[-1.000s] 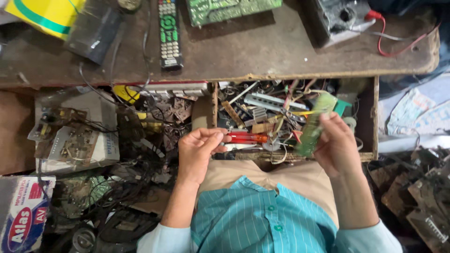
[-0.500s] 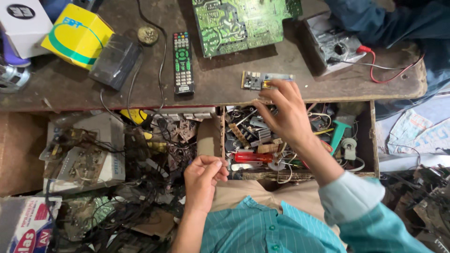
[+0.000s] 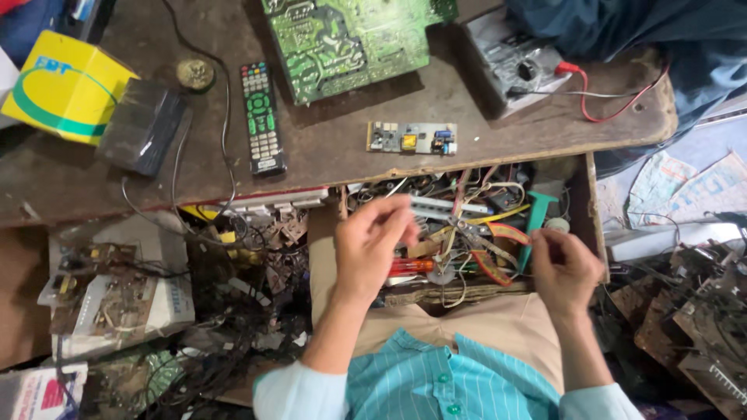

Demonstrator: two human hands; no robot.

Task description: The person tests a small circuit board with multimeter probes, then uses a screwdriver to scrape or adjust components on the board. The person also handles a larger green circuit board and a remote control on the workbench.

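My left hand [image 3: 369, 249] hovers over the left part of an open wooden drawer [image 3: 593, 210], fingers loosely bunched and blurred; whether it pinches something small is unclear. My right hand [image 3: 564, 268] is at the drawer's right side near a teal-handled tool [image 3: 535, 214], its fingers curled with nothing visible in them. A small pale circuit board [image 3: 412, 138] lies on the wooden table [image 3: 342, 159] just above the drawer, apart from both hands. An orange-handled screwdriver [image 3: 411, 265] lies in the drawer between my hands.
On the table are a large green circuit board [image 3: 350, 39], a black remote [image 3: 263, 117], a multimeter [image 3: 517, 66] with a red lead [image 3: 615, 109], a yellow box [image 3: 66, 85] and a dark block [image 3: 144, 124]. Scrap boards and wires [image 3: 117, 288] pile up at the left.
My right hand set the small circuit board on the table, then drew back to the drawer's right side. My left hand rose over the drawer. The view tilted toward the table.
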